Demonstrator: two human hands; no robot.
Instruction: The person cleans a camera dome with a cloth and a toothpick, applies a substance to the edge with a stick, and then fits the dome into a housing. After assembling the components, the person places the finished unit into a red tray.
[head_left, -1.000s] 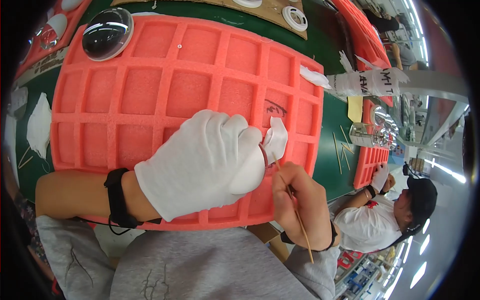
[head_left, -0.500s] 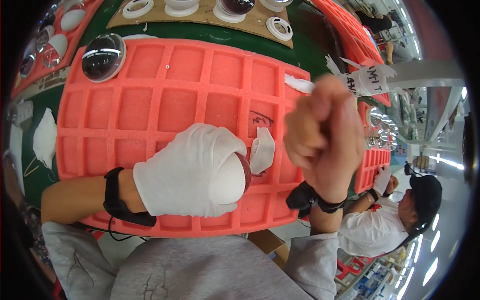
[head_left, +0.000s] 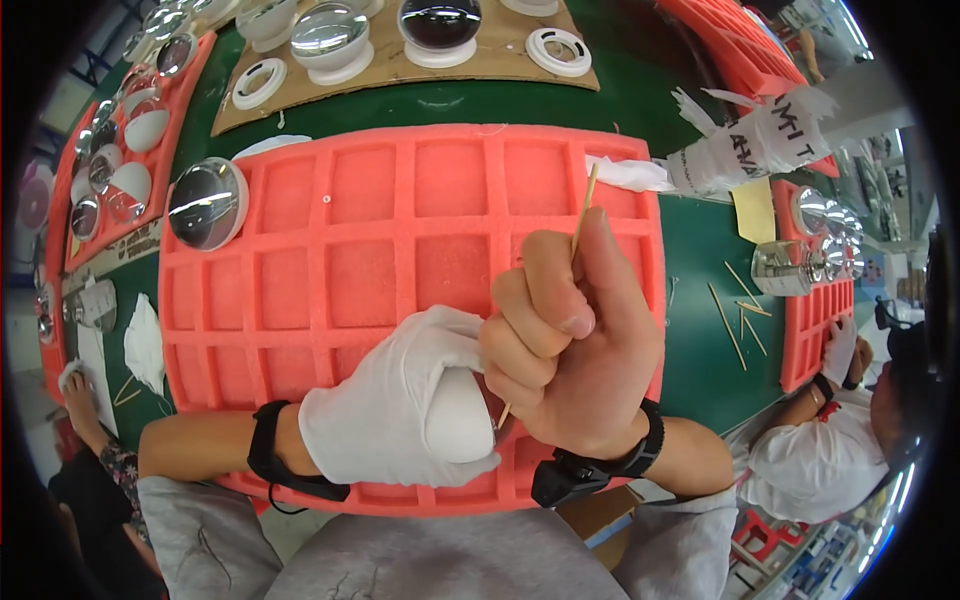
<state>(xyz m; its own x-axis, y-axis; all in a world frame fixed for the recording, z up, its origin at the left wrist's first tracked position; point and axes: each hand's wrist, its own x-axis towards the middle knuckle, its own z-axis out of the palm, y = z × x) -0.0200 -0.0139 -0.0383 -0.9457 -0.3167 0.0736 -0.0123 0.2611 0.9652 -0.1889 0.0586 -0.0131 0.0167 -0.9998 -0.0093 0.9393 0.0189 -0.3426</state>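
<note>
In its white glove, my left hand [head_left: 385,400] is wrapped round a ball with a smooth white half [head_left: 460,420]. Its other side is mostly hidden, though a dark reddish edge shows. My bare right hand [head_left: 575,340] is closed on a thin wooden stick [head_left: 586,205]. One end of the stick pokes up past the thumb; the lower end comes out below the fingers, close to the ball's edge. Whether that tip touches the ball, I cannot tell. Both hands are over a red foam tray [head_left: 360,290] with square compartments. A glass ball [head_left: 208,203] sits in its far left corner.
Cardboard [head_left: 400,95] at the back bears white rings and balls on stands. Loose wooden sticks [head_left: 735,325] lie on the green table to the right, near a glass jar [head_left: 785,268]. A taped post [head_left: 750,145] stands there. A co-worker [head_left: 820,430] is at the right.
My right hand has come down and left toward the ball, and the stick now shows clearly in it. My left hand still holds the ball. The whole view has shifted.
</note>
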